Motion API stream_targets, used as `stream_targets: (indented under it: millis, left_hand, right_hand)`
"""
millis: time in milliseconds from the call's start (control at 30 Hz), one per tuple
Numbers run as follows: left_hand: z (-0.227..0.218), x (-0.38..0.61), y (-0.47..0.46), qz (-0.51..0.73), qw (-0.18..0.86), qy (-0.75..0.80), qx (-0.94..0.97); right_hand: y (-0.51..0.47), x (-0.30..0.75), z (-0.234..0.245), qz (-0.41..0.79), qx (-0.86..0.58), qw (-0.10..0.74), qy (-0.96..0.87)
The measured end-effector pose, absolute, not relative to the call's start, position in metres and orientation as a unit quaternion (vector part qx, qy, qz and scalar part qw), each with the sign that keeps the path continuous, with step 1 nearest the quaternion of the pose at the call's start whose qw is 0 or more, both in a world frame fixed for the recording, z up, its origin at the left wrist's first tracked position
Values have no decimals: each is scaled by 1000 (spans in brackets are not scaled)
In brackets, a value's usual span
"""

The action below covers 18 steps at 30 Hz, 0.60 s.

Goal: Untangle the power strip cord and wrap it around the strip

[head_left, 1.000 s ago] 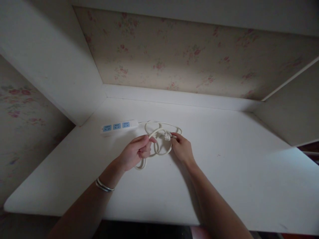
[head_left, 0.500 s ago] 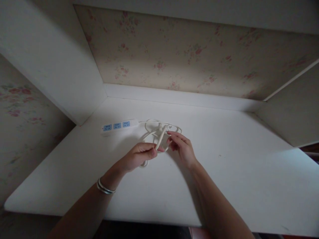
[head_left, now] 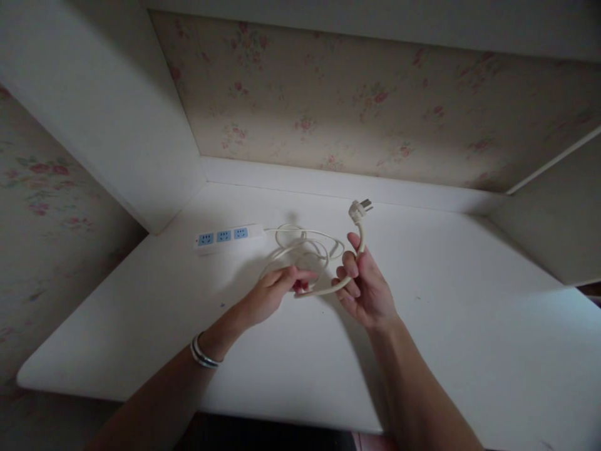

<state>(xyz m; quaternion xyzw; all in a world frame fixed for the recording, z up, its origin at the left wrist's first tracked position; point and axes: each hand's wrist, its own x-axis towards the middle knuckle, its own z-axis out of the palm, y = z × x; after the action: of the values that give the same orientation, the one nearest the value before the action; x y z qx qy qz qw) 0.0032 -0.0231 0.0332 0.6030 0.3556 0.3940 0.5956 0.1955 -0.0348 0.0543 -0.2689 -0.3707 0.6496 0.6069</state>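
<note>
The plug stands clear of the table, right of the loose coils and toward the far edge, its prongs pointing right. Below it, the white cord runs down into my right hand, whose curled fingers grasp it a little short of the plug. From there it crosses left and near, to the fingertips of my left hand. I cannot tell whether that hand pinches the cord or merely touches it: the index finger points right and the others are tucked out of sight.

The rest of the cord lies in overlapping loops on the far side of my left hand, leading left to the power strip, which rests flat with its three blue sockets facing me.

I judge the cord light and bendy but springy, since it bows in a smooth arc and carries the plug upright; I would expect loops to open up if let go. Its smooth jacket may slide through a loose pinch. The plug should be hard and somewhat top-heavy, best taken by its moulded body, away from the metal prongs. The strip looks rigid and light; I would grip it across its long sides, clear of the cord's exit.
</note>
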Motion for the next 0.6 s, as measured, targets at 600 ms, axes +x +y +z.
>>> stream_targets:
  millis: [600]
  left_hand:
    - [10, -1, -17, 276, 207, 415, 842]
  right_hand:
    - [-23, 234, 63, 572, -233, 744, -255]
